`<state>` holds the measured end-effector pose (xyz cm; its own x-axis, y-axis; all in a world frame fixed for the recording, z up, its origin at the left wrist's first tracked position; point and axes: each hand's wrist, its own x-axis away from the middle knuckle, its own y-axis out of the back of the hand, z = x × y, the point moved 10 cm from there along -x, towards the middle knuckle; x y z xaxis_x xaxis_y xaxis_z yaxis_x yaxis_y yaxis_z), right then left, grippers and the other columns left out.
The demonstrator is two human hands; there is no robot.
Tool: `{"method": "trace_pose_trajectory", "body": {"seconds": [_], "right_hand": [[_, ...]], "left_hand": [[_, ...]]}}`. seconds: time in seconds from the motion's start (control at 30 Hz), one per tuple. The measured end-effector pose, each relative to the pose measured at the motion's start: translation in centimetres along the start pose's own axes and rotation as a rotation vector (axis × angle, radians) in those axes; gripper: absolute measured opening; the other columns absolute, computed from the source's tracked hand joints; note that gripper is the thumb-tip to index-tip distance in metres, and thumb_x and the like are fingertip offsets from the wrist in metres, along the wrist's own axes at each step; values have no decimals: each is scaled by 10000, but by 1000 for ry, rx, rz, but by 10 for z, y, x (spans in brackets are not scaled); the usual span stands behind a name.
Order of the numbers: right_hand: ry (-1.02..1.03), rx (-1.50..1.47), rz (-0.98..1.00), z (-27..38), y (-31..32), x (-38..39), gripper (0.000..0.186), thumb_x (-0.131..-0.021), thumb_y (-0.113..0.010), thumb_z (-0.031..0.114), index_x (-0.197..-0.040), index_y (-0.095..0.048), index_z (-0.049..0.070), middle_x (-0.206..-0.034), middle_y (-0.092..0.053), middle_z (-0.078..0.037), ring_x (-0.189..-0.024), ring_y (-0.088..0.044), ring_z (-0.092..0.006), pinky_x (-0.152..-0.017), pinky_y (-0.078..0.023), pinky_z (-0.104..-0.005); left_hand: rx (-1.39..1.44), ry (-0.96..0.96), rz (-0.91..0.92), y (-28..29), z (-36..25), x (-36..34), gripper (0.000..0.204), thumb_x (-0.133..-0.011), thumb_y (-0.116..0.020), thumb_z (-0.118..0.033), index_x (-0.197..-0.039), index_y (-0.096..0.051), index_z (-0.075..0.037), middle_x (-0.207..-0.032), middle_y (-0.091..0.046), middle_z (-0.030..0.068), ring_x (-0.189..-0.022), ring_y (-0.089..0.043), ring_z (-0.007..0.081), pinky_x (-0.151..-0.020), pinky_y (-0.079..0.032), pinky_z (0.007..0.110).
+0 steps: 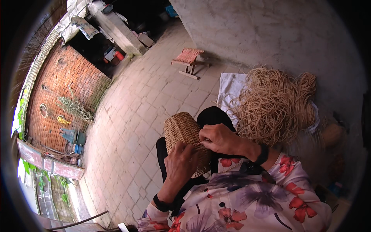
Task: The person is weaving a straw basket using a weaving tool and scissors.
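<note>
A tan woven straw basket [180,125] lies tilted across my lap, between my dark-trousered knees. My left hand [181,161] is closed on its near side, fingers curled against the weave. Just to the right, my right hand [217,138] is pinched closed beside the basket, its fingertips close to the left fingers. Whatever lies between the right fingertips is too small to make out. Both hands hide part of the weave.
To the right, a big tangled heap of tan straw cord [272,106] rests on a white cloth [230,87] by the grey wall [270,34]. A low wooden stool [188,60] with a reddish woven seat stands ahead on the paved floor [127,127]. A brick wall [63,100] is at left.
</note>
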<state>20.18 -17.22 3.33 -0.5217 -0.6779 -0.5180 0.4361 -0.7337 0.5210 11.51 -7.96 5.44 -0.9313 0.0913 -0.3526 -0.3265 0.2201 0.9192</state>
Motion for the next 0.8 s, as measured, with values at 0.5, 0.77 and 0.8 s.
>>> {"method": "trace_pose_trajectory", "body": {"seconds": [0.5,0.77,0.8], "right_hand": [[-19,100,-143,2,-33,1,135,-781,-669,94,-818,-555,31,-768,-608,-150,-712,-636,-375,-638,-527,-455],[-139,67,-87,2,-10,11,134,-786,-674,135,-828,-591,38,-808,-647,-138,-759,-658,-369,-683,-535,-464],[-117,55,-104,1,-14,11,136,-785,-677,138,-819,-590,40,-804,-644,-141,-757,-657,-370,-677,-532,-467]], "left_hand": [[348,140,-89,4,6,7,459,-860,-571,38,-1302,-560,-83,-1002,-707,187,-844,-710,350,-707,-557,419],[286,166,32,-4,-1,6,545,-867,-533,51,-1393,-475,-81,-1026,-721,196,-840,-710,384,-716,-557,436],[313,177,23,-4,-2,7,545,-872,-532,44,-1400,-469,-80,-1031,-720,199,-826,-709,390,-709,-556,437]]}}
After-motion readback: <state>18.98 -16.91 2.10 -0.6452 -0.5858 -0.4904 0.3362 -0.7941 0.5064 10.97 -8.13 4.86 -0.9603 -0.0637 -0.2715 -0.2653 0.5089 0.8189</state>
